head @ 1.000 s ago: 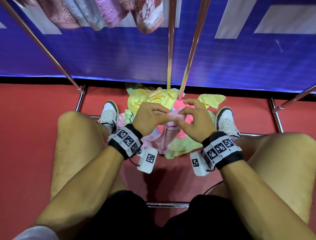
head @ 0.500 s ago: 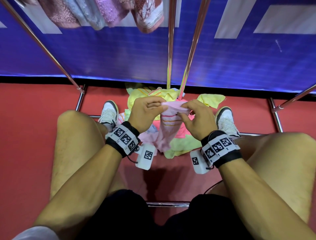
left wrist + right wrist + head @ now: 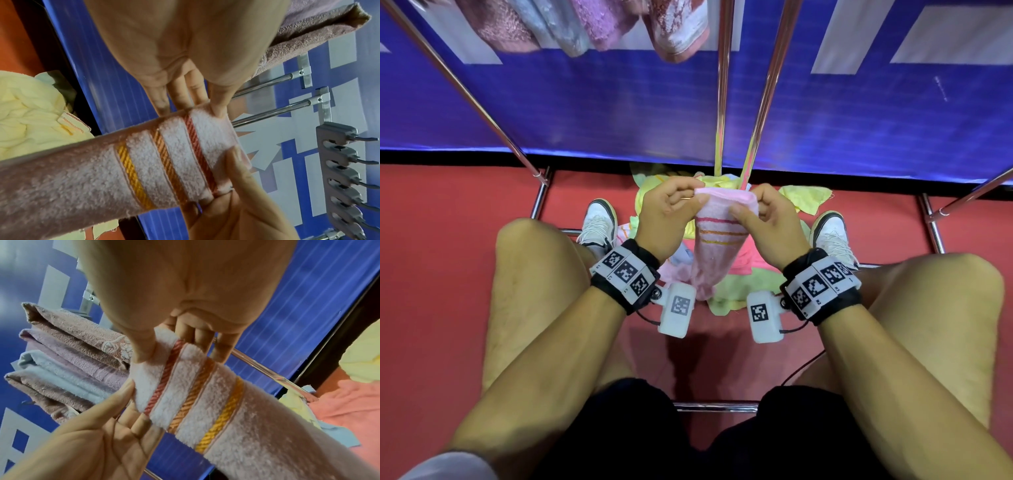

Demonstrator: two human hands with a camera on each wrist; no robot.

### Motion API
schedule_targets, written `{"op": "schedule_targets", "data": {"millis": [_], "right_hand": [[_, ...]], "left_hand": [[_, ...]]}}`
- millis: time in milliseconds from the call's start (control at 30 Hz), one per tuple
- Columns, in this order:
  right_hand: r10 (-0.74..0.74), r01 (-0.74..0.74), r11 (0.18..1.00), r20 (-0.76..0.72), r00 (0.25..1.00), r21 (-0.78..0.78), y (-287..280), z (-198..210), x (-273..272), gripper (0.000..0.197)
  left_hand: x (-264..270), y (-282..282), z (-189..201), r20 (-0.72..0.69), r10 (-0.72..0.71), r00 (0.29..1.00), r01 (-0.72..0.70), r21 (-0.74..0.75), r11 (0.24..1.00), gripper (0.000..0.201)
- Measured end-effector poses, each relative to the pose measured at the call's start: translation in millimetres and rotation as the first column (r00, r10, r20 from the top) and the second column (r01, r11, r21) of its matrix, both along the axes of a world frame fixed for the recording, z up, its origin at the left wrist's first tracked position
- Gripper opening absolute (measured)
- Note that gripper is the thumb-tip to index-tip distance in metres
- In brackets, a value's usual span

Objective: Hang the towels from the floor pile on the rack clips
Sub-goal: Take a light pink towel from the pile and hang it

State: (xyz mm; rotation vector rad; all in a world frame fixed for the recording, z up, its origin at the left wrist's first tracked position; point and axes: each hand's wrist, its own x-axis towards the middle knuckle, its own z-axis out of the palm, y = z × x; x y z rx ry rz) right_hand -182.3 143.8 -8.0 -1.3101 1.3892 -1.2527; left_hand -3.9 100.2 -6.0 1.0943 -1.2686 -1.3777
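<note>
Towel [image 3: 717, 240], pink w/ 3 stripes, held up between the knees above the floor pile [image 3: 736, 291]. Head view: L hand [image 3: 667, 214] and R hand [image 3: 770, 222] side by side at same height, backs toward cam, each pinching one top corner, thumb in front, fingers curled behind. Long axis approx vertical: hemmed edge up, stretched across between hands, body narrowing down to a loose tail just over pile. Hung towels [image 3: 592, 27] at top of frame. Wrist bands carry square b/w markers; no readable text.

L wrist view: towel [image 3: 144, 162] runs across frame, stripes red/orange/yellow from hem. Thumb [image 3: 218, 100] presses hem onto fingers. Metal clips [image 3: 347, 178] in a row at right.

R wrist view: thumb [image 3: 141, 345] clamps corner of towel [image 3: 185, 395]; L hand [image 3: 98, 431] grips other corner.
</note>
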Motion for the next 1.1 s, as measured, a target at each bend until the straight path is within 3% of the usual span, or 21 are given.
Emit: {"op": "schedule_targets", "data": {"millis": [300,567,667,800,1100], "right_hand": [[-0.035,0.033,0.999,-0.049,0.998,-0.037,-13,18,13,0.016],[-0.122,0.115,0.986,-0.054,0.991,-0.118,-15,48,24,0.011],[-0.125,0.115,0.983,-0.055,0.991,-0.146,-17,76,24,0.017],[-0.151,0.134,0.961,-0.051,0.987,-0.244,-25,130,23,0.006],[-0.144,0.113,0.882,-0.033,0.989,-0.457,-43,285,22,0.003]], "left_hand": [[3,-5,8,-0.068,0.109,0.992,-0.107,0.043,0.993,0.018],[9,-7,45,-0.063,0.105,0.993,-0.105,0.003,0.994,0.018],[9,-10,75,-0.051,0.085,0.995,-0.087,-0.043,0.995,0.017],[5,-19,128,-0.055,0.078,0.995,-0.085,-0.141,0.986,0.016],[1,-42,281,-0.161,0.038,0.986,-0.087,-0.304,0.949,0.017]]}}
